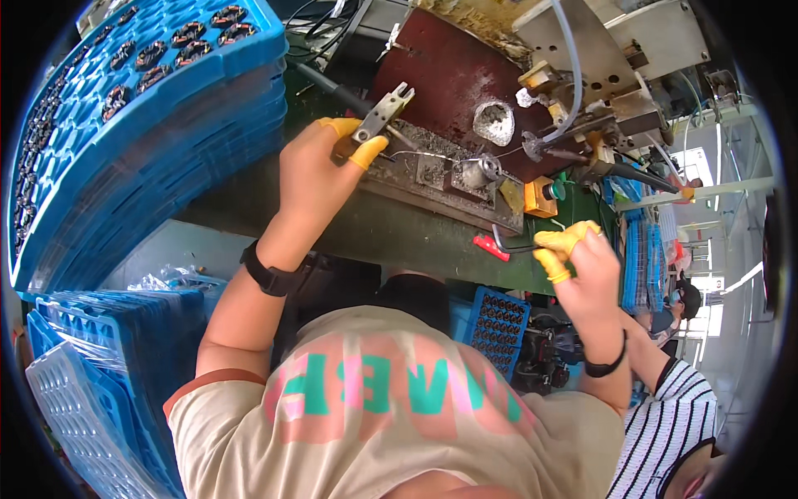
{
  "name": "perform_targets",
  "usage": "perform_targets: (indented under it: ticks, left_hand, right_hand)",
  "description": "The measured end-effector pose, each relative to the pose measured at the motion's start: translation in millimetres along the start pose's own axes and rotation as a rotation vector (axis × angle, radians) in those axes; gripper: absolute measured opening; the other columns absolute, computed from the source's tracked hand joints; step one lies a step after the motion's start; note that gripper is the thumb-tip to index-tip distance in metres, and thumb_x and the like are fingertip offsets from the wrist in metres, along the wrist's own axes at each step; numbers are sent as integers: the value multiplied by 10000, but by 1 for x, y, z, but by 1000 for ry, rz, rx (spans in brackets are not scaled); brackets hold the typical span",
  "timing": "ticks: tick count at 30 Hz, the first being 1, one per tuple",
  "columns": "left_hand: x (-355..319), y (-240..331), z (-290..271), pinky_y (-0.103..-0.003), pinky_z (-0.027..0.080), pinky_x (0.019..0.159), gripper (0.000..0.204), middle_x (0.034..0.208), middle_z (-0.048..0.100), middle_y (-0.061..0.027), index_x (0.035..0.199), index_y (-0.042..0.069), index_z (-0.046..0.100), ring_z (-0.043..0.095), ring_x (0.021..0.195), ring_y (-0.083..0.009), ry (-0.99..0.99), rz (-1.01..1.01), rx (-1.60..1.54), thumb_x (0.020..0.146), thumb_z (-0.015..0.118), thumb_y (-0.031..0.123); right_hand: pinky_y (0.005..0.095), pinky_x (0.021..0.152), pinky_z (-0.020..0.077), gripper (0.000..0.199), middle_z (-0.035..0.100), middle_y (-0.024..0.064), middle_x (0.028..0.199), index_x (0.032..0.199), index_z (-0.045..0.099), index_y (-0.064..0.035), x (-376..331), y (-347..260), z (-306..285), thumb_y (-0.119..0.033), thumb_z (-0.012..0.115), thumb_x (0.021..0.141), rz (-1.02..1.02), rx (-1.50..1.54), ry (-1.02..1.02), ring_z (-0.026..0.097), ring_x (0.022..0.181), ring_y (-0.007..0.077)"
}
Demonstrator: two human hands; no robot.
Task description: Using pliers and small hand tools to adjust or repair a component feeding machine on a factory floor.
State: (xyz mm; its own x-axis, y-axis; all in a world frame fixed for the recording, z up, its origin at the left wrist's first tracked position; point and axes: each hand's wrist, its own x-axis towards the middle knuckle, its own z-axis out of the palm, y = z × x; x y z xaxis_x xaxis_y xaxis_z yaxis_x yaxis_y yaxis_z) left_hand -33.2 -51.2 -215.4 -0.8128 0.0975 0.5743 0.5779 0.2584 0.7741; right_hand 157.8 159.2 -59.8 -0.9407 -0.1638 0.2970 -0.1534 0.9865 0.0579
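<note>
Landmark: we are taking the small metal cylinder, sitting in the grey fixture block at the front of the bench, as our reference.

Left hand: our left hand is reaching in from the left of the cylinder, a black watch on its wrist and yellow finger cots on thumb and forefinger.

Left fingers: they are closing together, clamped on the handles of a pair of metal cutters.

Cutters: they are pointing up and to the right, their open tips ending above and to the left of the cylinder, over the dark red plate.

Right hand: our right hand is hovering below and to the right of the cylinder, near the front edge of the green bench.

Right fingers: the yellow-capped thumb and forefinger are pinching together on a thin dark wire.

Wire: it is curving left from the pinch, ending just below the cylinder's fixture, beside a small red piece.

Solder wire: a thin bright strand is running just left of the cylinder, across the fixture.

Machine: a grey metal press is standing above and to the right of the cylinder.

Trays: we are seeing stacked blue trays far left of the cylinder, holding dark round parts.
</note>
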Motion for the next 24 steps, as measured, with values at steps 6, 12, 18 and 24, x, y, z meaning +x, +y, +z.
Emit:
perform_targets:
  ticks: [6, 12, 18, 24]
  left_hand:
    - [3, 4, 8, -325, 470, 528, 267, 665, 604, -52, 821, 51, 677, 584, 593, -219, 46, 80, 151, 700, 788, 261]
    - [-5, -2, 7, -325, 463, 527, 262, 651, 589, -34, 791, 74, 672, 579, 599, -211, 50, 131, 230, 680, 791, 280]
    - [-7, -1, 4, -296, 462, 512, 268, 681, 609, -54, 816, 32, 679, 581, 591, -203, 54, 220, 321, 685, 810, 224]
    - [-6, 3, 5, -332, 465, 554, 329, 670, 584, -50, 736, 67, 642, 578, 630, -240, -15, 246, 381, 627, 806, 331]
  right_hand:
    - [255, 571, 431, 181, 596, 67, 763, 880, 679, -29, -19, -14, 52, 8, 732, 711, 341, 418, -11, 529, 612, 145]
    - [238, 593, 443, 170, 631, 72, 807, 885, 671, -14, -29, -27, 84, 17, 727, 727, 412, 526, -10, 546, 633, 123]
    - [242, 603, 465, 164, 643, 78, 803, 890, 670, -13, -33, -32, 101, 2, 731, 738, 453, 588, -23, 584, 654, 124]
    - [240, 591, 464, 170, 633, 71, 793, 896, 674, -15, -29, -36, 101, -1, 735, 737, 412, 622, 1, 580, 647, 125]
